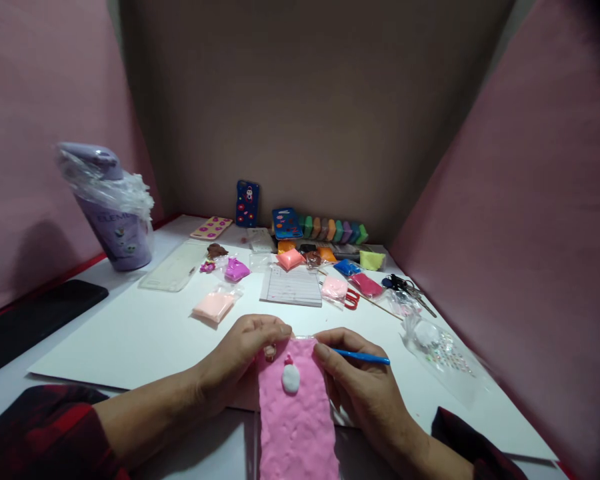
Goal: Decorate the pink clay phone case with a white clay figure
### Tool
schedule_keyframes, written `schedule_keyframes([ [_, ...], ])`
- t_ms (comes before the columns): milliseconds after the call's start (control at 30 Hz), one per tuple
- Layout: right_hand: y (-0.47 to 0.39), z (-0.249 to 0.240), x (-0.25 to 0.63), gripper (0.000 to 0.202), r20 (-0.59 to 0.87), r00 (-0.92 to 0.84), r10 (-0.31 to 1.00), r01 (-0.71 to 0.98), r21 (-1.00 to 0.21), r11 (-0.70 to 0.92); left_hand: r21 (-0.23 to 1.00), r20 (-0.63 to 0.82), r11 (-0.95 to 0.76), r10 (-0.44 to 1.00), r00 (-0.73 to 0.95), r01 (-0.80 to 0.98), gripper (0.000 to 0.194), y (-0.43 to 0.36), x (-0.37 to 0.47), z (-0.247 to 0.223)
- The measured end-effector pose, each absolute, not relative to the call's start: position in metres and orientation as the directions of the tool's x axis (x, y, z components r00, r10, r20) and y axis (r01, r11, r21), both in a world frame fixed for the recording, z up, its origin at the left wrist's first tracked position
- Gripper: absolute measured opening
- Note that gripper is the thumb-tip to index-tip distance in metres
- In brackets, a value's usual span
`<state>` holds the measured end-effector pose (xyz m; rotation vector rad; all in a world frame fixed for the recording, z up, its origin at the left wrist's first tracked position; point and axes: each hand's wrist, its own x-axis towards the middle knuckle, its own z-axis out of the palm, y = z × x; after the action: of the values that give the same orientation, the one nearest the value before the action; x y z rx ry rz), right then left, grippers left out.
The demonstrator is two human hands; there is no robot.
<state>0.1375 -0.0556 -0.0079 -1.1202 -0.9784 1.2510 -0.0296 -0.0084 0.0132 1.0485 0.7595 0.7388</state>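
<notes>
A phone case covered with lumpy pink clay point(300, 427) stands tilted up in front of me. An oval white piece of clay point(291, 379) with a small dark pink bit above it sits on its upper part. My left hand point(253, 343) grips the upper left edge, thumb at the top, a small brownish piece showing beside it. My right hand point(357, 373) is closed around a slim blue clay tool point(363, 357) and also touches the case's upper right edge. The tool's working end is hidden behind the fingers.
On the white board point(130, 347) lie bagged clay packets point(215, 305), a lined notepad point(293, 287), a clear phone case point(175, 267), red-handled scissors point(351, 299), keys point(410, 290) and a bag of beads point(440, 347). Decorated cases point(247, 203) and a purple bottle point(115, 227) stand behind.
</notes>
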Motion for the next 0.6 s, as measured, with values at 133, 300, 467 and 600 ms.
schedule_keyframes([
  [133, -0.0565, -0.0071, 0.1377, 0.029, -0.033, 0.108, 0.994, -0.197, -0.98, -0.011, 0.919, -0.215, 0.354, 0.817, 0.536, -0.172, 0.028, -0.0093, -0.0297, 0.0137],
  [300, -0.056, -0.0075, 0.1376, 0.026, -0.016, 0.107, 0.994, -0.2, -0.98, 0.006, 0.921, -0.241, 0.366, 0.805, 0.543, -0.134, 0.021, -0.0089, -0.0303, 0.0148],
  [467, -0.0562, -0.0071, 0.1371, 0.027, -0.013, 0.1, 0.995, -0.186, -0.983, 0.006, 0.922, -0.256, 0.365, 0.824, 0.506, -0.127, 0.013, -0.0076, -0.0297, 0.0133],
  [600, -0.0574, -0.0054, 0.1368, 0.028, -0.031, 0.104, 0.994, -0.177, -0.984, -0.012, 0.929, -0.252, 0.35, 0.838, 0.483, -0.123, 0.011, -0.0081, -0.0297, 0.0117],
])
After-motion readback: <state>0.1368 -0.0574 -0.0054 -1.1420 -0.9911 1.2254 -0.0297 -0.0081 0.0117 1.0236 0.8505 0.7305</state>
